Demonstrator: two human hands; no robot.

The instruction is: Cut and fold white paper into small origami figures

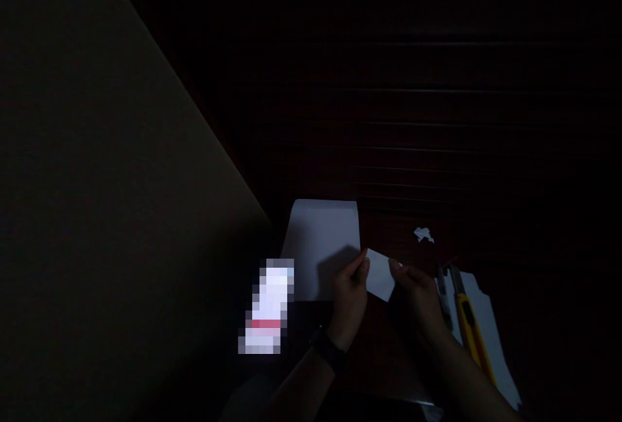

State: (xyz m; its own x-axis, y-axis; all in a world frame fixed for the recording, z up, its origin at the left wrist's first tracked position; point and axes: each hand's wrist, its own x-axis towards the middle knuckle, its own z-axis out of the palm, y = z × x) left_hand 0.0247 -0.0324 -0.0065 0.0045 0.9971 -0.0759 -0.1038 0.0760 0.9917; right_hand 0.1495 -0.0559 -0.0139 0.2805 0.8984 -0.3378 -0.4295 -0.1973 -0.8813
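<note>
Between my two hands is a small white piece of paper, raised over the dark table. My left hand pinches its left edge between thumb and fingers. At the upper right edge, my right hand grips the same paper. A larger white sheet lies flat beyond and to the left of my left hand, partly in its shadow. To the right of my right hand lies a yellow utility knife on more white paper. The light is dim, so fine folds in the paper are hard to make out.
A bright, pixelated screen glows left of my left forearm. A small folded or crumpled paper scrap lies beyond my right hand. Beside the knife is a dark metal tool, unclear in kind. A pale wall rises at the left.
</note>
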